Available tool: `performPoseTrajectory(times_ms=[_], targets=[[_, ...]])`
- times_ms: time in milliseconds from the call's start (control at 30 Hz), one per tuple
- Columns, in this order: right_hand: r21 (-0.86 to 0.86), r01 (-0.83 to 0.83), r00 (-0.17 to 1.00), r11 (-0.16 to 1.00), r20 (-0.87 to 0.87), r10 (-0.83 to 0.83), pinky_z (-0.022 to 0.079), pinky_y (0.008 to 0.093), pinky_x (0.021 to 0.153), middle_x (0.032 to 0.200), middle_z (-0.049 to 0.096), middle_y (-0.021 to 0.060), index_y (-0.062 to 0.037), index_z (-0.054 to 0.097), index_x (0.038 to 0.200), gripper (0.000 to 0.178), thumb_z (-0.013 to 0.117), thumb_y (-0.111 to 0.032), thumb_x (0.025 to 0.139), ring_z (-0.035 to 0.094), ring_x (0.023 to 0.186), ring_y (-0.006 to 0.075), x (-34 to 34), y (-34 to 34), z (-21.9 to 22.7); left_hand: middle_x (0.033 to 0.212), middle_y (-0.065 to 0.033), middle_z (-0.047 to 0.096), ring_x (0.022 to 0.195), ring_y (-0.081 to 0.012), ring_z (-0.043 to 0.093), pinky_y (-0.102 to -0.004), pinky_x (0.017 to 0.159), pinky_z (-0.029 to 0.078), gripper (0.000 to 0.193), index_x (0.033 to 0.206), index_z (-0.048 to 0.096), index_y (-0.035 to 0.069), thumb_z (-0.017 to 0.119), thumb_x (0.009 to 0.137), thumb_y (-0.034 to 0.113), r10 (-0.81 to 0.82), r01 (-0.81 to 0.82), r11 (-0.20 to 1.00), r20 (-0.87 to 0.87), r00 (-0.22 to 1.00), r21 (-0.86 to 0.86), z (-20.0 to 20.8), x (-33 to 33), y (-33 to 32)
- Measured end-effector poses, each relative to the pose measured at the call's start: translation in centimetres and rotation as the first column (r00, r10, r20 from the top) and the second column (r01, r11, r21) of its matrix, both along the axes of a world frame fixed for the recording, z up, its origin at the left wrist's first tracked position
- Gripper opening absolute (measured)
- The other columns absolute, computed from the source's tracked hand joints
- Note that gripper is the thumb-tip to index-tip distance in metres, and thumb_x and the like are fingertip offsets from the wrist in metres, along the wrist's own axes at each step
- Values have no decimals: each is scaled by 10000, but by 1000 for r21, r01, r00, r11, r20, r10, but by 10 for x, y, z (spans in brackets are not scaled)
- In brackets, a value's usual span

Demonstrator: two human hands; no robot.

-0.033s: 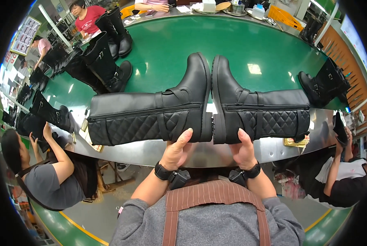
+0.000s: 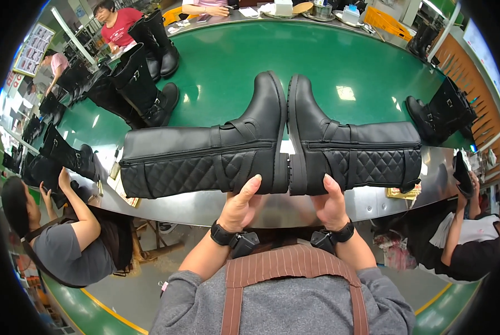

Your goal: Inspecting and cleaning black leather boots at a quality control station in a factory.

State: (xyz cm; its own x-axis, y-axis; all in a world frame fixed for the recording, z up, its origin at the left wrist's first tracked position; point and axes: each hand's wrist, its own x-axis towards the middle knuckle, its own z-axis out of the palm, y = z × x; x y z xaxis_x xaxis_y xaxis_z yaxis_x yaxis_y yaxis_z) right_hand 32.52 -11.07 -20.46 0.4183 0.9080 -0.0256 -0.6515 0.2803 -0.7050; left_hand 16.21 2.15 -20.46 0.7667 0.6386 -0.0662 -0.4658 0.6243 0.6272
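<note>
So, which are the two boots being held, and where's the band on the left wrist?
Left black quilted boot (image 2: 191, 172), head view: on its quilted shaft.
Right black quilted boot (image 2: 372, 167), head view: on its quilted shaft.
Black left wristband (image 2: 222, 234), head view: on its strap.

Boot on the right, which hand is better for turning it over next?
Probably the right hand: it holds that boot near the heel, while the left hand holds the other boot.

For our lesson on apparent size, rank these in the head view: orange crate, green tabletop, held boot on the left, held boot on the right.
1. Green tabletop
2. Held boot on the left, which looks longer
3. Held boot on the right
4. Orange crate, though it is farther off
</note>
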Motion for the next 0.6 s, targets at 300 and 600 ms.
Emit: performPoseTrajectory(times_ms=[300,600], targets=[[-59,-78,996,995,37,81,384,377,1013,1204,603,103,23,563,1192,450,569,-277,856,554,1127,230,9,1,-1,1238,-71,556,1125,-185,546,-366,995,437,394,1264,514,62,591,881,16,-38,38,999,-26,999,1,-15,-4,5],[-103,227,439,968,898,-8,407,299,951,1230,542,82,-13,464,1330,526,652,-94,845,515,1103,148,21,21,-59,1255,-70,555,1135,-162,520,-270,999,393,414,1288,516,4,590,931,200,-48,181,951,-459,887,250,-13,27,7]])
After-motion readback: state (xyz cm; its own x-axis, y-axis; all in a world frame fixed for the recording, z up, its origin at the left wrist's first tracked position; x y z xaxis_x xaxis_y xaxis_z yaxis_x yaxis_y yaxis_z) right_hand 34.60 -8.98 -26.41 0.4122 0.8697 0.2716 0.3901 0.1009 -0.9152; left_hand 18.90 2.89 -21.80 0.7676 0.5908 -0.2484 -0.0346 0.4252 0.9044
